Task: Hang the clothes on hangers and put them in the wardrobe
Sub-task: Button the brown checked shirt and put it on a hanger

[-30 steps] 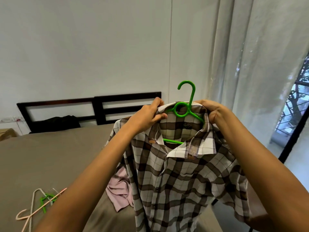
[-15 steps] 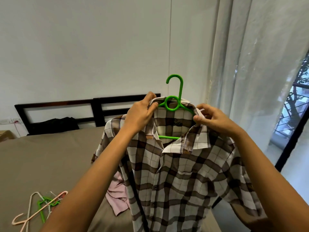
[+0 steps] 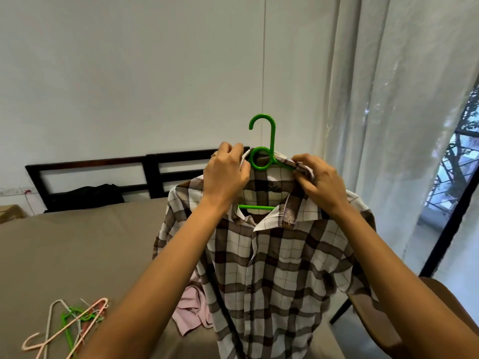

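**Up at the collar point(image 3: 286, 216), two hands pinching**

Fingertips first: the left hand point(image 3: 225, 177) curls over the collar beside the green hanger's point(image 3: 270, 141) ring, and the right hand point(image 3: 320, 185) pinches the collar fold on the hanger's right arm. The plaid shirt point(image 3: 272, 268) hangs from that hanger, up in the air above the bed point(image 3: 77, 242) and a pink garment point(image 3: 193, 309). It's soft, light cloth, I'd say, likely to slide on slick plastic, so the hook is the firm hold. Spare hangers point(image 3: 70, 325) lie to the left.

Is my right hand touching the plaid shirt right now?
Touching. The head view shows the right hand pinching the collar of the plaid shirt beside the green hanger.
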Tool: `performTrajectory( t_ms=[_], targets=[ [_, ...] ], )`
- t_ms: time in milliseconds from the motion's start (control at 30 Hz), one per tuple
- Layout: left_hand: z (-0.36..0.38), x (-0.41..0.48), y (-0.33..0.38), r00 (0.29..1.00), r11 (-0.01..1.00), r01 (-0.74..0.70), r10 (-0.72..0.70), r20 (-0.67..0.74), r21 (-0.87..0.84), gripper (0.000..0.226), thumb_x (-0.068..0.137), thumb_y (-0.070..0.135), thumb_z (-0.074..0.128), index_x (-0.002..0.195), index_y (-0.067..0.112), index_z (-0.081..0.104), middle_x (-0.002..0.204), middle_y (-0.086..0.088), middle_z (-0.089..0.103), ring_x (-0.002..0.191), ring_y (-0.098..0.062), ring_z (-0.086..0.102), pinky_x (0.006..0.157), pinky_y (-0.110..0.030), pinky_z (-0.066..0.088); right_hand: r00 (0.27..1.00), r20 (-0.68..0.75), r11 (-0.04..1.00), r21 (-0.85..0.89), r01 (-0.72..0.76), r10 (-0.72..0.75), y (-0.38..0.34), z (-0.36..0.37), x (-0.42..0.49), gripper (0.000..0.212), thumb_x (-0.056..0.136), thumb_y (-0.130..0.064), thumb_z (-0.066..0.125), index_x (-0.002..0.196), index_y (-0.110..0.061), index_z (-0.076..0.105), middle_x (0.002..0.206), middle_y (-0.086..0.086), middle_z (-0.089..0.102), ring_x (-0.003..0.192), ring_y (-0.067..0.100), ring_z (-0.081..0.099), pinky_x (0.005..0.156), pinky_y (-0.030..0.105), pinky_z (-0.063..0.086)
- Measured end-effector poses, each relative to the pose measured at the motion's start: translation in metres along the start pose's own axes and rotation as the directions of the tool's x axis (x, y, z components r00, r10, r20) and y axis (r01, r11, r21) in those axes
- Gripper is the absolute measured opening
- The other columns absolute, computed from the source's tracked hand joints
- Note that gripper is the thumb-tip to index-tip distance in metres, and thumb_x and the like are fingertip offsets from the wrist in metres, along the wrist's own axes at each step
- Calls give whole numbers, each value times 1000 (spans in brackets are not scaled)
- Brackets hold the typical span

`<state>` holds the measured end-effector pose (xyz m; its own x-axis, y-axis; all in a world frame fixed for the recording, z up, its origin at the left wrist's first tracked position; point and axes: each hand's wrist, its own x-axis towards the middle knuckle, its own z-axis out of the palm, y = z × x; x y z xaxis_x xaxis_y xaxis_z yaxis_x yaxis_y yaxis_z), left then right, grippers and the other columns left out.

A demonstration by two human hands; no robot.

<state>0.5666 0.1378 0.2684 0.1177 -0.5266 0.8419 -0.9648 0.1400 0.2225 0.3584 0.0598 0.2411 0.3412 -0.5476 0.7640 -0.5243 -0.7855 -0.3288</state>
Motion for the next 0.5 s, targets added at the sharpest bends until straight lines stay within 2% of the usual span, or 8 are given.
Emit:
performTrajectory(
  t_ms=[33,100,167,233,300,333,433,500],
  targets=[
    [-1,2,1,999,999,11,-10,34,-43,11,86,18,55,83,8,56,77,-6,51,61,-19,45,53,-27,35,1000,-3,1000,27,-8,8,-1,-2,2,27,88,-30,53,114,-22,59,102,1,64,81,18,58,59,32,50],
    [-6,9,-5,990,972,39,-7,138,-231,19,90,24,55,78,9,57,72,-4,55,63,-15,49,56,-25,35,1000,22,997,76,-14,13,1,-8,3,24,89,-22,59,113,-20,58,107,-1,64,77,2,55,60,26,46],
    [-13,16,-22,964,948,39,48,262,-316,17,92,25,54,92,11,63,88,-1,62,77,-7,53,69,-20,39,998,58,995,97,-23,17,6,-14,3,25,88,-14,62,113,-18,58,107,-3,64,69,-8,51,58,18,38],
    [-15,18,-41,866,972,42,81,494,-232,26,94,27,53,115,15,60,110,4,61,97,-7,53,84,-22,41,997,72,993,111,-35,27,9,-19,2,26,87,-14,61,112,-19,58,107,-4,64,64,-2,51,57,23,40],
    [-10,9,-52,744,975,102,55,666,-195,21,96,27,50,111,18,61,102,2,64,89,-15,57,79,-31,44,996,74,992,114,-52,43,11,-23,2,26,86,-15,61,111,-21,57,106,-5,63,64,6,50,58,28,43],
    [-6,5,-54,745,970,128,45,666,-208,17,97,25,49,104,16,61,92,-3,64,80,-18,56,73,-32,43,995,80,991,117,-63,54,11,-24,4,25,85,-16,62,109,-22,57,104,-5,62,63,10,50,58,28,42],
    [4,-1,-53,834,959,153,5,552,-240,20,98,22,46,100,11,63,80,-10,62,68,-18,52,62,-27,37,984,146,986,116,-119,101,9,-31,12,25,81,-24,70,103,-22,57,97,-2,60,71,14,53,65,32,46],
    [8,-3,-49,868,967,126,1,496,-221,21,98,23,46,99,11,64,73,-6,60,61,-11,47,56,-25,34,972,197,991,-24,-128,131,7,-36,18,27,79,-33,72,100,-21,59,97,-2,59,87,16,51,77,35,44]
  ],
)
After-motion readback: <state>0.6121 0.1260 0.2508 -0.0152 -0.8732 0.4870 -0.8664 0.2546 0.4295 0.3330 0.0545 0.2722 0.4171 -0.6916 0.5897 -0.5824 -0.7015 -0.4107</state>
